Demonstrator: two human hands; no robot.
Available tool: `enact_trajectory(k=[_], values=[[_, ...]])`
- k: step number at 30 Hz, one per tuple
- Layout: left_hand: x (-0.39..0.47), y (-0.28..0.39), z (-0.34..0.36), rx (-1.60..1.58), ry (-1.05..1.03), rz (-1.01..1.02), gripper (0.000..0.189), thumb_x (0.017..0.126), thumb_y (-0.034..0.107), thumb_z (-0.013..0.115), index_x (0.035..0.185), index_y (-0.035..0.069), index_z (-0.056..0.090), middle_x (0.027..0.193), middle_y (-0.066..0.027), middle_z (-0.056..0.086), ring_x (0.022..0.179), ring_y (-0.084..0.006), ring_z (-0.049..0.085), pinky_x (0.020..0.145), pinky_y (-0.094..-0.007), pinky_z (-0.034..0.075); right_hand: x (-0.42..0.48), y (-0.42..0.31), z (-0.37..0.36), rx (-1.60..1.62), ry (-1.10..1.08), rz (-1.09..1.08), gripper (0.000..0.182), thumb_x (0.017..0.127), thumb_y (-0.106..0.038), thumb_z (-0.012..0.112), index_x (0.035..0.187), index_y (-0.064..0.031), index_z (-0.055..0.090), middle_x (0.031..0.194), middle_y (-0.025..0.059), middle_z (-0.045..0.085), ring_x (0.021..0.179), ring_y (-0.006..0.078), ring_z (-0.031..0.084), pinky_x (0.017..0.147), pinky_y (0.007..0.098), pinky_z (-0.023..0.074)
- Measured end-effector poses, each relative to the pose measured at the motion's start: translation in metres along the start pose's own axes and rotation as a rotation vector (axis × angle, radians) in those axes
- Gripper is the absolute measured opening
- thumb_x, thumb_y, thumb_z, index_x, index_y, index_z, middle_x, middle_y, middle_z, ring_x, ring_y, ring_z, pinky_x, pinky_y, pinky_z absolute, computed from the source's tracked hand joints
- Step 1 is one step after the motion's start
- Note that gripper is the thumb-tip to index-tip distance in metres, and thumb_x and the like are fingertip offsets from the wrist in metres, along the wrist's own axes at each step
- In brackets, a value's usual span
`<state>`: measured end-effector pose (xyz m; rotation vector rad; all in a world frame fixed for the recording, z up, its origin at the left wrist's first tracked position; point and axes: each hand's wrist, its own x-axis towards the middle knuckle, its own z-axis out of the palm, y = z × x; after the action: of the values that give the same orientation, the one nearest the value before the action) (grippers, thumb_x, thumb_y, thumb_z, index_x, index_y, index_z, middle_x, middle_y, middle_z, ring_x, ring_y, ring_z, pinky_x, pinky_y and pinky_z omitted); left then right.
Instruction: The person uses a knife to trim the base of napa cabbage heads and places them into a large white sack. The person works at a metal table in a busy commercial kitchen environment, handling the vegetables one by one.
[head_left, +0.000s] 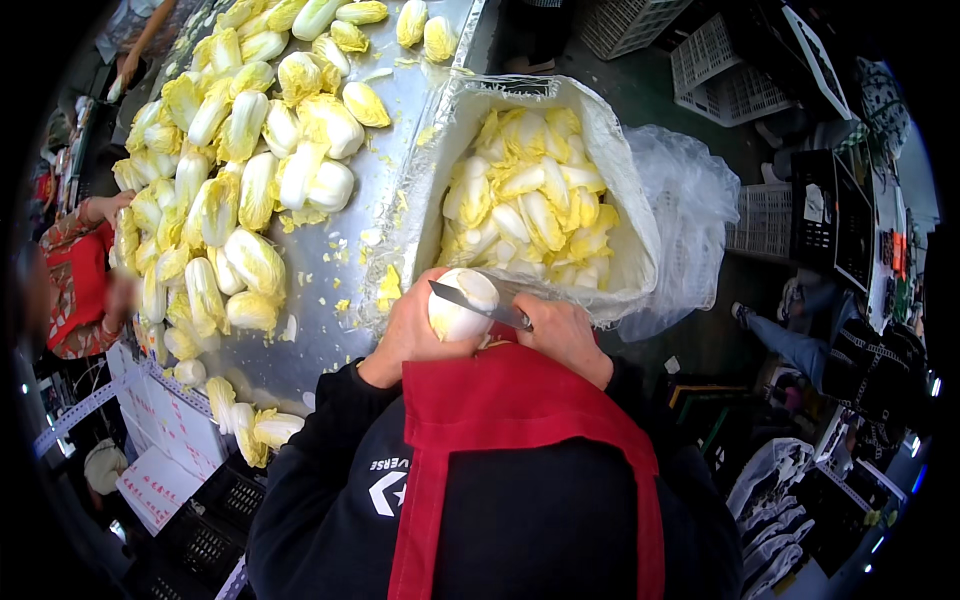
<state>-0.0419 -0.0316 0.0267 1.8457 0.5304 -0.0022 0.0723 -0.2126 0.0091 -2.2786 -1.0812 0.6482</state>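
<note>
A napa cabbage (459, 319) with its white base facing up rests in my left hand (407, 326), close to my red apron. My right hand (559, 330) grips the handle of a knife (472, 304), whose blade lies across the cabbage's base. Just beyond my hands a white woven sack (626, 187) stands with its mouth wide, holding many loose yellow and white cabbage leaves (532, 195). To my left, a large pile of trimmed napa cabbages (244, 180) covers much of a metal table (322, 262).
Leaf scraps (388, 289) litter the table near the sack. Across the table is a person in a red apron (79, 281). Right of the sack lies a clear plastic bag (675, 202), near plastic crates (757, 217). White boxes (161, 427) and black crates (199, 544) sit at lower left.
</note>
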Motion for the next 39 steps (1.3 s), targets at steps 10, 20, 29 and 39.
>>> enact_trajectory(k=[10, 20, 29, 39], values=[[0.001, 0.003, -0.009, 0.016, 0.046, 0.062, 0.073, 0.057, 0.024, 0.083, 0.118, 0.002, 0.049, 0.102, -0.014, 0.064, 0.094, -0.0238, 0.064, 0.083, -0.0339, 0.05, -0.014, 0.043, -0.019, -0.113, 0.001, 0.304, 0.011, 0.081, -0.017, 0.06, 0.088, -0.0096, 0.063, 0.073, 0.0191, 0.063, 0.071, 0.0406, 0.061, 0.063, 0.0487, 0.0484], [0.019, -0.005, -0.006, 0.076, -0.037, 0.129, 0.069, 0.058, 0.011, 0.079, 0.119, 0.001, 0.047, 0.102, -0.0093, 0.063, 0.095, -0.0178, 0.061, 0.083, -0.0306, 0.049, 0.014, -0.015, -0.028, 0.02, -0.039, -0.06, 0.014, 0.079, -0.019, 0.063, 0.091, -0.0129, 0.062, 0.072, 0.0147, 0.064, 0.067, 0.0368, 0.062, 0.058, 0.0453, 0.0485], [0.004, 0.002, 0.008, 0.011, 0.037, 0.084, 0.073, 0.053, 0.031, 0.087, 0.113, 0.004, 0.055, 0.098, -0.0143, 0.064, 0.09, -0.0293, 0.065, 0.077, -0.0356, 0.052, 0.005, -0.01, -0.026, -0.054, -0.112, -0.021, 0.014, 0.076, -0.015, 0.062, 0.09, -0.0116, 0.061, 0.073, 0.0163, 0.064, 0.07, 0.0379, 0.062, 0.06, 0.0472, 0.0485], [-0.002, 0.001, 0.013, -0.015, 0.043, 0.074, 0.073, 0.056, 0.026, 0.086, 0.116, 0.002, 0.051, 0.102, -0.0167, 0.064, 0.093, -0.0309, 0.065, 0.078, -0.0365, 0.051, -0.006, 0.005, -0.017, 0.003, -0.086, 0.104, 0.014, 0.077, -0.014, 0.062, 0.091, -0.0102, 0.062, 0.073, 0.0181, 0.064, 0.069, 0.0395, 0.062, 0.062, 0.0475, 0.0492]])
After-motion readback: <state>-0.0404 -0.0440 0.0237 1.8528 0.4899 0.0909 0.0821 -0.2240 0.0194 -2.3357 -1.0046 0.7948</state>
